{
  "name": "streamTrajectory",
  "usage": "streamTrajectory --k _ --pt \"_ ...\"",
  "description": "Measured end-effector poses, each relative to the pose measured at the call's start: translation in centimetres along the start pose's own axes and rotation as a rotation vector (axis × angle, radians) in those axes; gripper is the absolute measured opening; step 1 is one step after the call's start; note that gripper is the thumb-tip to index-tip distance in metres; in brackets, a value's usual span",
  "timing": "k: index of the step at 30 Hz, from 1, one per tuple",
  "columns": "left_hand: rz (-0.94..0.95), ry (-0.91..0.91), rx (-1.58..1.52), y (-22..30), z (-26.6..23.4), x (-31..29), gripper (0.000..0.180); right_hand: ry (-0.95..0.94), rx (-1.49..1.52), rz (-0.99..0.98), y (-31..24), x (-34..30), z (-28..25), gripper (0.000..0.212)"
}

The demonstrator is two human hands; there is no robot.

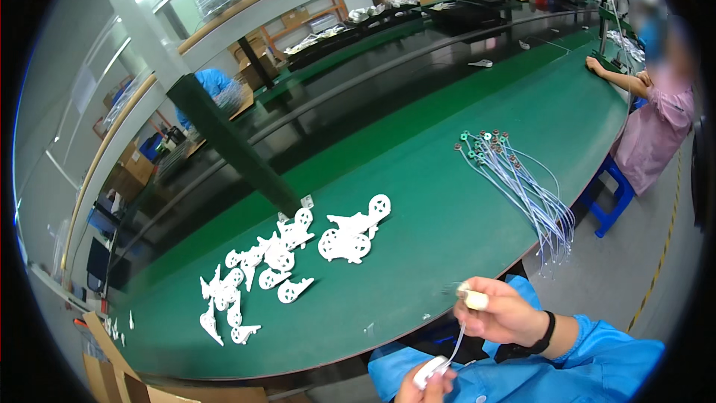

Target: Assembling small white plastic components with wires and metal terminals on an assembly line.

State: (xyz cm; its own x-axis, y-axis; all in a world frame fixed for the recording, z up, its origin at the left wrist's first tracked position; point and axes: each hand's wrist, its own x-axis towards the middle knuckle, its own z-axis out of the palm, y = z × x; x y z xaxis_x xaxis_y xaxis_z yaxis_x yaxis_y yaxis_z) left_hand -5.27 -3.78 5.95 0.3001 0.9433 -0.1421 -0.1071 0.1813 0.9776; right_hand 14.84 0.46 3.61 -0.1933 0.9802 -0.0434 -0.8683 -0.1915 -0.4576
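Observation:
My left hand (426,389), at the lower edge, is closed on a white plastic part (432,372) with a rounded end. My right hand (509,316), just above and to its right, pinches a thin pale wire (458,345) that runs down to the white part. A cream-coloured cover (475,300) shows at its fingertips, perhaps a finger cot. The wire's tip is too blurred to make out. On the bench before me lies a loose pile of white plastic parts (280,257) with spoked round ends, and a smaller group (349,242) beside it.
A bundle of pale blue wires (522,194) with small ring-like ends lies at the right edge of the green bench (418,276). A dark green post (231,145) rises behind the white parts. Cardboard boxes (112,373) stand lower left. A co-worker (660,119) sits at the right.

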Motion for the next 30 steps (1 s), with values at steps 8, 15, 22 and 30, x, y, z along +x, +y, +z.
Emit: streamTrajectory --k 8,15,22,30 --pt "-0.24 0.136 -0.088 -3.9 -4.8 -3.8 0.013 -0.004 0.017 0.002 1.2 1.5 -2.7 0.031" --pt "-0.334 0.244 -0.518 -4.5 -2.7 1.2 0.028 -0.068 -0.515 -0.219 1.1 0.0 -2.8 0.031" --pt "-0.144 0.04 -0.407 -2.6 3.1 4.8 0.044 -0.081 -1.475 -0.645 1.7 -0.9 -0.4 0.025" --pt "-0.039 -0.034 -0.019 -3.4 3.4 5.6 0.033 -0.007 -1.519 -0.737 1.3 -0.6 -1.0 0.026"
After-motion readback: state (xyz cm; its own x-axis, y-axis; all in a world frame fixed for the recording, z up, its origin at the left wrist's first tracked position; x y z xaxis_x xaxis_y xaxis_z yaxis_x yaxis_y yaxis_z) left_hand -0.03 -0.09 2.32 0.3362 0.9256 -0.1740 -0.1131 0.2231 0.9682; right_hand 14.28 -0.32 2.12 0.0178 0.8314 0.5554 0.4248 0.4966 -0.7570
